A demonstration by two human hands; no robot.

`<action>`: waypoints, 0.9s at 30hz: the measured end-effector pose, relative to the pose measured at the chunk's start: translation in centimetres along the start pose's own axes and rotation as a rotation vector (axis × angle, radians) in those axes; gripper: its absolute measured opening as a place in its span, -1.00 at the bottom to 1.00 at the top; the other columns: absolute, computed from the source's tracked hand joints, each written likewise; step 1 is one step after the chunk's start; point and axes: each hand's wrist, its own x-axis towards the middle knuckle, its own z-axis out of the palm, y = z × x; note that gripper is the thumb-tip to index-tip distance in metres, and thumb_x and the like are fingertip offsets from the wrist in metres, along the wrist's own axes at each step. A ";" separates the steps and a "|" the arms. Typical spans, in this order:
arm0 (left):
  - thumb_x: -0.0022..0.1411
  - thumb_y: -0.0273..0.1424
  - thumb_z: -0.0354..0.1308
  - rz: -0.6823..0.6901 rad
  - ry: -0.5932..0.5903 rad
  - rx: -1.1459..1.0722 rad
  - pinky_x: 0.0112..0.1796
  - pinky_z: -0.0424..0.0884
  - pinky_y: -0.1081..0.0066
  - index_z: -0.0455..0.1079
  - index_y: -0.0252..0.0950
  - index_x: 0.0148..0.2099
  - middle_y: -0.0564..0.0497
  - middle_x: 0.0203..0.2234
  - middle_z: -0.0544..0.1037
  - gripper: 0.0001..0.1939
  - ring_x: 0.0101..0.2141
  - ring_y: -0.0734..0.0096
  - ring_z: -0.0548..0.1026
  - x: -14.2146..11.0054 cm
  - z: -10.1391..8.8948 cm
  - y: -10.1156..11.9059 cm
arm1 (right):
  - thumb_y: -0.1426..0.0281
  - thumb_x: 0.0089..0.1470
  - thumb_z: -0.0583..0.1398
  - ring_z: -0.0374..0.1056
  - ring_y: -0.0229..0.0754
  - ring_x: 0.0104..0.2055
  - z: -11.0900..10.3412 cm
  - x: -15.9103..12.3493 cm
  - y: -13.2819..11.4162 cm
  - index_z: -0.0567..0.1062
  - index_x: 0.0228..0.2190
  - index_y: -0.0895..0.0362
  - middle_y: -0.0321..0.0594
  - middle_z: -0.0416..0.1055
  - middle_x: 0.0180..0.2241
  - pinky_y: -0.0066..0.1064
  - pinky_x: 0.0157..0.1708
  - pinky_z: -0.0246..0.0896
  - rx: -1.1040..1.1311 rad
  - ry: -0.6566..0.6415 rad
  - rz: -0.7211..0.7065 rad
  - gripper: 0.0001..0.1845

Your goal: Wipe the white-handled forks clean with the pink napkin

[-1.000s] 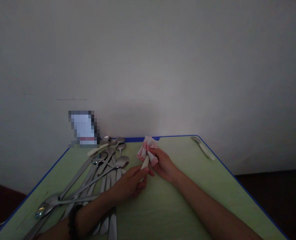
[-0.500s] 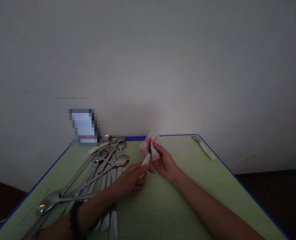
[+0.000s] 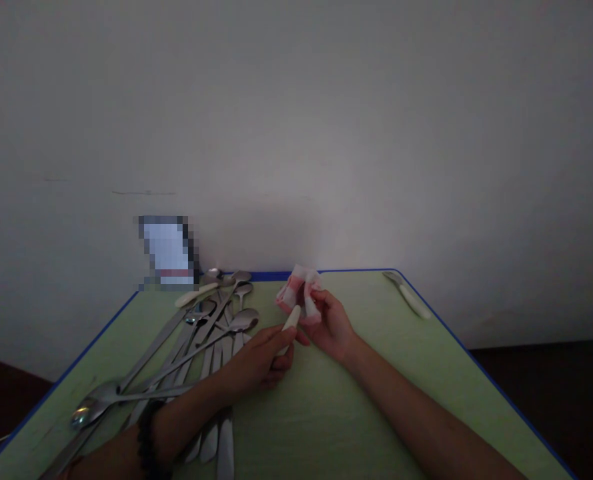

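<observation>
My left hand (image 3: 266, 357) is closed around the pale handle of a white-handled utensil (image 3: 291, 319), which points up and away from me. Its metal end goes into a pink-and-white checked cloth (image 3: 296, 287), so its kind is hidden. Fingers and thumb of my right hand (image 3: 330, 323) pinch this cloth, which is folded loosely about the metal end. Both hands are close together above the middle of the table. Beneath and beside my left forearm lies a pile of metal spoons (image 3: 243, 320) and other long-handled cutlery.
Another white-handled utensil (image 3: 413, 300) lies near the right edge of the green table (image 3: 326, 413). At the back left stands a blurred-out device with a lit screen (image 3: 169, 250). A large spoon (image 3: 96, 403) lies at the left. The grey wall (image 3: 296, 133) rises behind the table.
The cloth around the utensil's end has opened out slightly, and the fingers of my right hand have shifted a little on it. My left hand keeps its grip almost in place.
</observation>
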 end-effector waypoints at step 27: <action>0.09 0.04 0.03 0.001 -0.005 0.011 -0.72 -0.12 0.59 0.26 -0.28 -0.20 0.29 -0.69 0.05 -0.53 -0.73 0.69 -0.06 0.2 -0.1 -0.2 | 0.47 -0.10 0.23 0.29 -0.35 -0.52 0.8 0.1 0.5 0.49 -0.42 0.19 -0.32 0.42 -0.51 -0.58 -0.57 0.23 -0.102 0.084 -0.149 -0.91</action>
